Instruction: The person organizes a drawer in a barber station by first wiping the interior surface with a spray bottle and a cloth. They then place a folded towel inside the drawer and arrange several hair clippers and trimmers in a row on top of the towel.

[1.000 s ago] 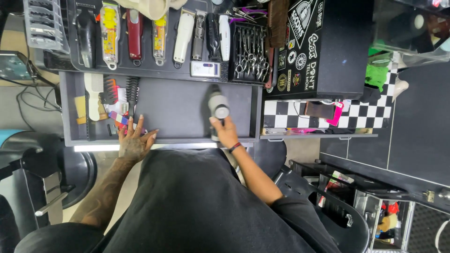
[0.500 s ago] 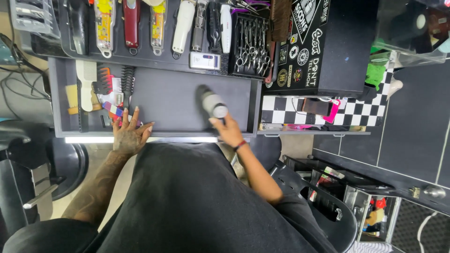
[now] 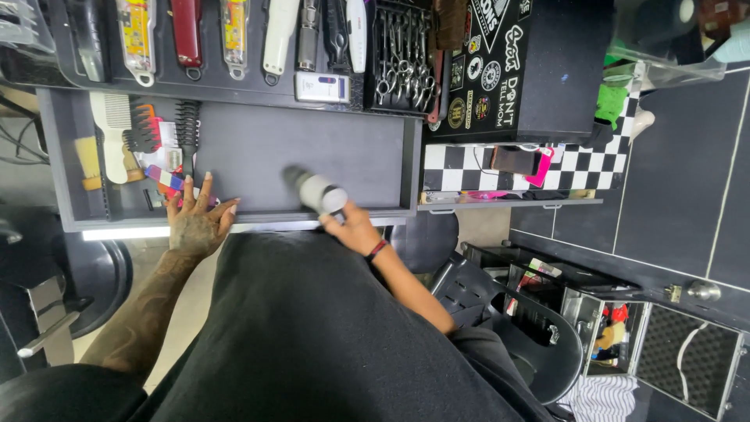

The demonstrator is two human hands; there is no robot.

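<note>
My right hand (image 3: 355, 230) grips a grey and white cylinder-shaped hair dryer (image 3: 315, 190) over the front edge of an open dark drawer (image 3: 258, 148). My left hand (image 3: 195, 221), tattooed, rests with fingers spread on the drawer's front left edge, touching small coloured clips (image 3: 166, 180). Combs and brushes (image 3: 129, 137) lie in the drawer's left part. A black cape (image 3: 312, 344) covers my lap below both hands.
Several hair clippers (image 3: 234, 35) and a rack of scissors (image 3: 398, 62) lie on the counter above the drawer. A black sticker-covered box (image 3: 500, 70) and a checkered shelf (image 3: 508, 168) stand to the right. A black chair (image 3: 516, 328) and open case (image 3: 648, 352) are lower right.
My right hand has drawn the hair dryer nearer to the drawer's front edge and tilted it. My left hand stays at the drawer's front left.
</note>
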